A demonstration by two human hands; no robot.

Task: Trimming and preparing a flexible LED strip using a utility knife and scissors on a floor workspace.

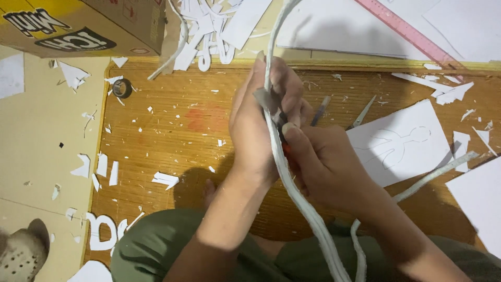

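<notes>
Your left hand (255,125) fingers are clamped on the white strip (292,188); your right hand (323,162) grips a red-handled cutter (286,149). A slipping blade could nick those fingers.

Warm, even indoor light; soft shadows fall toward the lower left (slight blur throughout).

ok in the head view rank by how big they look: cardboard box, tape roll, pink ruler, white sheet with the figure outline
1. Cardboard box, cut off by the frame
2. White sheet
3. Pink ruler, long but thin
4. Tape roll
</notes>
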